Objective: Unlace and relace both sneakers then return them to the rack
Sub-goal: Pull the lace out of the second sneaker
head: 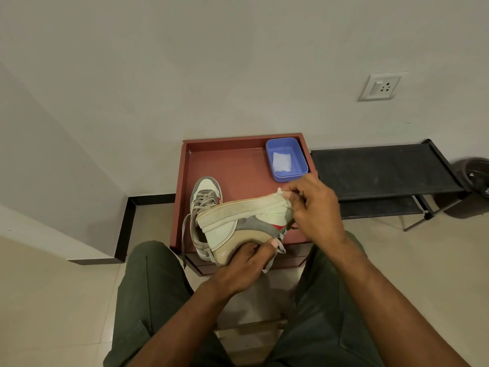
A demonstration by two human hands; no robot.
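Note:
A white and grey sneaker [238, 221] with a red mark lies on its side, sole facing up and away, above the front edge of the red-brown tray table [232, 165]. My left hand [243, 266] grips its heel and collar from below. My right hand [315, 207] is curled at the toe end, fingers pinching near the toe; a grey lace [275, 254] hangs under the shoe. The second sneaker [205, 194], laced with grey laces, stands upright on the table's left side, partly hidden behind the held one. Its lace end [183, 234] dangles over the table's front.
A blue plastic tub [287, 158] with a white cloth inside sits at the table's back right corner. A black shoe rack [381, 170] stands to the right against the wall, with a dark round object [476, 178] beyond it. My knees flank the table.

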